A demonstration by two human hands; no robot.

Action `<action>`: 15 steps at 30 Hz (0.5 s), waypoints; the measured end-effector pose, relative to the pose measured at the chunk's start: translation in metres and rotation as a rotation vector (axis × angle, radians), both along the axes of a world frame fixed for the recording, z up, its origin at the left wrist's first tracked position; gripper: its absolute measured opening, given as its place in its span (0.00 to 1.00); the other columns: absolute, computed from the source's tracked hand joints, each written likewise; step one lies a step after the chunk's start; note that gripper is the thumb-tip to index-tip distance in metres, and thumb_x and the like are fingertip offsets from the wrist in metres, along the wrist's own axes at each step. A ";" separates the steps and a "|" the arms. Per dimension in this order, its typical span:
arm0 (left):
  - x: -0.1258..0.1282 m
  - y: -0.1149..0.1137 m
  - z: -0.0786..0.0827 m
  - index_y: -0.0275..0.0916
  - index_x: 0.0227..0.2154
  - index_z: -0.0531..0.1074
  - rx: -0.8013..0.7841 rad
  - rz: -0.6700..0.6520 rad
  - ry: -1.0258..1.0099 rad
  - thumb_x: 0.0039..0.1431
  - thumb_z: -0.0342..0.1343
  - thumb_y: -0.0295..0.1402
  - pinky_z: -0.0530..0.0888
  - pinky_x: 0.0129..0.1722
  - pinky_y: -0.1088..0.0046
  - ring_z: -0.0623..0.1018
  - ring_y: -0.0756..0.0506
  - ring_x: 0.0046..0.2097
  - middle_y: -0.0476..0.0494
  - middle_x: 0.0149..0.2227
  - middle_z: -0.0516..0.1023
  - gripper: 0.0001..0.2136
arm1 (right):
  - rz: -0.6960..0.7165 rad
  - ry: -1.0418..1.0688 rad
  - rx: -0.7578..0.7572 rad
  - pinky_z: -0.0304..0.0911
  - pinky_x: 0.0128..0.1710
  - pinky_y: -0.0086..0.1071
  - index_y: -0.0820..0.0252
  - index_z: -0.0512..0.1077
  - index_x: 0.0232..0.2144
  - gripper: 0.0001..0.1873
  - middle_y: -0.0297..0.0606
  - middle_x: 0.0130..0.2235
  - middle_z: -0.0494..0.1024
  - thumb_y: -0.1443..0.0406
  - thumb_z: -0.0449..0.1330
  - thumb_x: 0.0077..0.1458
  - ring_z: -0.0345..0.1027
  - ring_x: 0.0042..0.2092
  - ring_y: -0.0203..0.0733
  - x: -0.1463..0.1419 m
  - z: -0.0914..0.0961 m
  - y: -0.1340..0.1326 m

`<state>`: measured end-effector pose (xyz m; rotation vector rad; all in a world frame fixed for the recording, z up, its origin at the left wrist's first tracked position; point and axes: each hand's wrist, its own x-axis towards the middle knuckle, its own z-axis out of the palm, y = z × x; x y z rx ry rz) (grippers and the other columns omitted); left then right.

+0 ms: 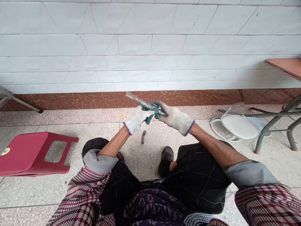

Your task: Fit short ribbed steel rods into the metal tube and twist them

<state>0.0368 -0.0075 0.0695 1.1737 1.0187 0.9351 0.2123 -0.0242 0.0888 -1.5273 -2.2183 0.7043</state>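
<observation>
Both my hands wear white knit gloves with green coated palms and purple cuffs. They meet in front of me above the floor. Between them runs a silvery ribbed rod (pixel 144 103), tilted with its pale, smooth end up to the left. My left hand (pixel 141 116) has its fingers closed around the middle of the rod. The rod's lower right end sits in the closed fingers of my right hand (pixel 173 116), which partly hide it. On the floor below my hands lies a short, curved, dark ribbed piece (pixel 143 137), touched by neither hand.
A red plastic stool (pixel 30 150) stands at the left. A white folding chair (pixel 240 126) and metal table legs (pixel 270 125) are at the right, under an orange tabletop (pixel 285 66). A white tiled wall (pixel 141 44) rises ahead. My shoes (pixel 166 158) rest on the speckled floor.
</observation>
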 end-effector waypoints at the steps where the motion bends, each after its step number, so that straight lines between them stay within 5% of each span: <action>1: 0.000 0.000 -0.001 0.36 0.21 0.67 -0.013 0.016 -0.022 0.57 0.55 0.21 0.59 0.16 0.76 0.62 0.55 0.16 0.53 0.17 0.65 0.11 | -0.025 -0.102 0.053 0.70 0.40 0.41 0.63 0.61 0.68 0.36 0.50 0.46 0.81 0.61 0.62 0.60 0.76 0.41 0.52 -0.002 0.000 0.000; 4: -0.004 0.000 -0.001 0.36 0.22 0.68 -0.018 0.018 -0.086 0.58 0.55 0.23 0.61 0.16 0.76 0.64 0.55 0.17 0.51 0.18 0.68 0.10 | -0.048 -0.127 0.062 0.70 0.39 0.41 0.60 0.63 0.67 0.35 0.49 0.46 0.82 0.61 0.62 0.60 0.75 0.39 0.50 0.001 0.002 0.000; 9: -0.015 0.001 -0.001 0.34 0.23 0.70 0.083 -0.213 -0.143 0.49 0.60 0.23 0.61 0.17 0.77 0.65 0.55 0.18 0.51 0.20 0.70 0.05 | 0.155 0.387 -0.428 0.58 0.17 0.29 0.59 0.72 0.53 0.23 0.35 0.30 0.76 0.53 0.58 0.62 0.60 0.21 0.34 0.014 0.006 -0.003; 11: -0.012 0.003 -0.004 0.35 0.23 0.69 0.057 -0.179 -0.128 0.50 0.60 0.23 0.60 0.17 0.76 0.64 0.55 0.18 0.52 0.20 0.69 0.05 | 0.105 0.392 -0.374 0.58 0.18 0.28 0.59 0.71 0.57 0.25 0.35 0.30 0.76 0.54 0.59 0.61 0.60 0.21 0.34 0.015 0.004 -0.003; 15: -0.001 0.004 -0.011 0.37 0.23 0.68 -0.041 0.036 -0.041 0.54 0.60 0.23 0.56 0.15 0.75 0.61 0.56 0.16 0.54 0.19 0.66 0.08 | -0.048 0.120 -0.012 0.68 0.35 0.37 0.60 0.63 0.67 0.36 0.45 0.42 0.82 0.59 0.62 0.59 0.72 0.34 0.43 0.010 -0.001 0.001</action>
